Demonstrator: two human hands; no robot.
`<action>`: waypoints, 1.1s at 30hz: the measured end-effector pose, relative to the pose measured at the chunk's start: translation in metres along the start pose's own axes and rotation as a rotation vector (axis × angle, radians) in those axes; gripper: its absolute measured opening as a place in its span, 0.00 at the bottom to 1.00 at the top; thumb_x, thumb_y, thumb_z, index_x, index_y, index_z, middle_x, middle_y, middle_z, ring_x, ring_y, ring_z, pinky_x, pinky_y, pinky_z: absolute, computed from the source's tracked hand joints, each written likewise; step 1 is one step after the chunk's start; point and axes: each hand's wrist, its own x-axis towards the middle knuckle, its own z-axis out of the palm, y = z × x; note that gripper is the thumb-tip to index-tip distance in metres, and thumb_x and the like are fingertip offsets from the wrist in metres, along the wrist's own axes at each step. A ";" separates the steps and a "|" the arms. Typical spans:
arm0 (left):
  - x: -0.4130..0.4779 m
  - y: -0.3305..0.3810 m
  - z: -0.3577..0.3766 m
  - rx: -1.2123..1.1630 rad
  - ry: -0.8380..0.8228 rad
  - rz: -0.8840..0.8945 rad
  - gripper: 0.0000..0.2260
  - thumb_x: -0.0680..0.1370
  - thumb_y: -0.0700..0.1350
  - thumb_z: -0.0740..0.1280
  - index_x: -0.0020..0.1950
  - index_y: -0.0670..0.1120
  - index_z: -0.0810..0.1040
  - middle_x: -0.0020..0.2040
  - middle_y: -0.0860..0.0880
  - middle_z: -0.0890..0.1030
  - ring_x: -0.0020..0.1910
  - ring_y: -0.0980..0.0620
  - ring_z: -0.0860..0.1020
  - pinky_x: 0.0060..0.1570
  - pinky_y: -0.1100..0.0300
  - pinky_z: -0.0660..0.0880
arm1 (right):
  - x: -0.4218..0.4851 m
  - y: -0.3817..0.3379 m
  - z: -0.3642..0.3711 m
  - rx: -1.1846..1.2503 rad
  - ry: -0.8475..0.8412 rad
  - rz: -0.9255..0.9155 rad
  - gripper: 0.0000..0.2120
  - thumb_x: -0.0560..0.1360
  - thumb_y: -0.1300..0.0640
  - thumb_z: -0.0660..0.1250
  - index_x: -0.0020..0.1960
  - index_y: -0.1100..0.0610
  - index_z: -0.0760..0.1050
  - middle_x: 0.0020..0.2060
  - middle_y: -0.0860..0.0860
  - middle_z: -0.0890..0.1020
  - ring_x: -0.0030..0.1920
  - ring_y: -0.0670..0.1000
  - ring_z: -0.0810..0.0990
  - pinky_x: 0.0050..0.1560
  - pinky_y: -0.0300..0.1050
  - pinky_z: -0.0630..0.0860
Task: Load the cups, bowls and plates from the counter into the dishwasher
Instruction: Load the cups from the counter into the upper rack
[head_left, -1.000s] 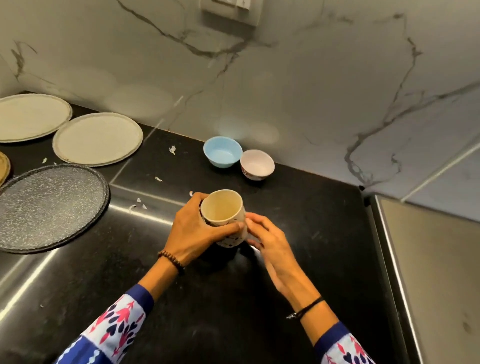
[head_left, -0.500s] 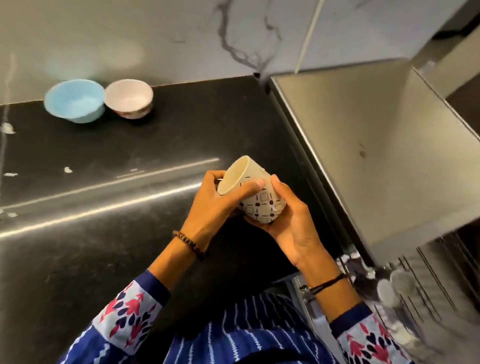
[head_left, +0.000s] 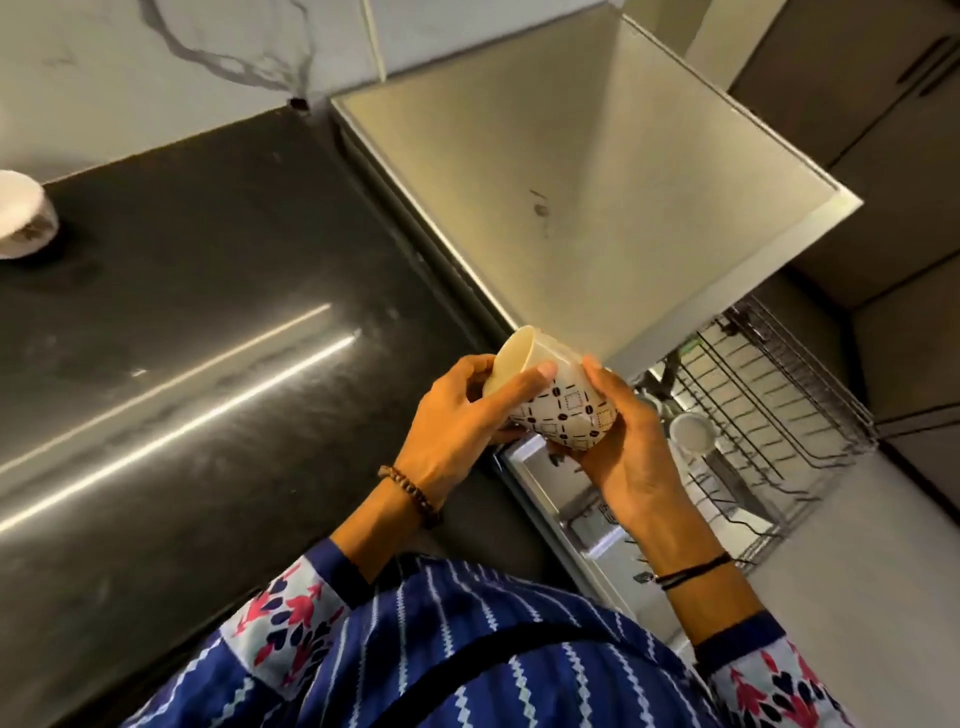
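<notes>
A cream cup with a dark square-and-bean pattern is tilted on its side, mouth facing up-left, held between both hands above the counter's right edge. My left hand grips its rim side, thumb across the wall. My right hand cups its base from the right. Below and to the right the dishwasher's wire rack is pulled out, with a white cup standing in it. A pinkish-white bowl sits at the far left edge on the black counter.
A stainless steel appliance top adjoins the counter on the right, over the open dishwasher. The marble backsplash runs along the back. Dark cabinet fronts stand at the upper right.
The cup was lifted off the counter by both hands and carried right toward the dishwasher, tipping onto its side. The view swung right; the plates and the blue bowl left the frame.
</notes>
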 end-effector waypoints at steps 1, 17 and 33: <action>0.000 -0.004 0.017 0.007 -0.005 0.001 0.24 0.70 0.58 0.74 0.62 0.49 0.75 0.53 0.49 0.82 0.49 0.56 0.83 0.45 0.58 0.81 | -0.003 -0.004 -0.017 0.009 0.009 -0.002 0.21 0.76 0.47 0.66 0.64 0.57 0.77 0.48 0.57 0.84 0.48 0.56 0.83 0.40 0.47 0.81; 0.035 -0.123 0.205 0.224 -0.197 -0.093 0.18 0.74 0.62 0.66 0.62 0.61 0.73 0.56 0.58 0.80 0.53 0.68 0.78 0.46 0.71 0.75 | 0.004 0.018 -0.244 -0.015 0.172 0.163 0.29 0.65 0.52 0.77 0.64 0.51 0.74 0.58 0.56 0.82 0.55 0.58 0.83 0.40 0.47 0.82; 0.098 -0.262 0.211 1.178 -0.550 0.086 0.18 0.76 0.61 0.63 0.62 0.55 0.77 0.70 0.51 0.73 0.75 0.58 0.60 0.73 0.60 0.35 | 0.064 0.087 -0.356 -0.875 0.443 0.019 0.35 0.63 0.52 0.83 0.64 0.51 0.70 0.64 0.54 0.72 0.63 0.54 0.72 0.50 0.50 0.80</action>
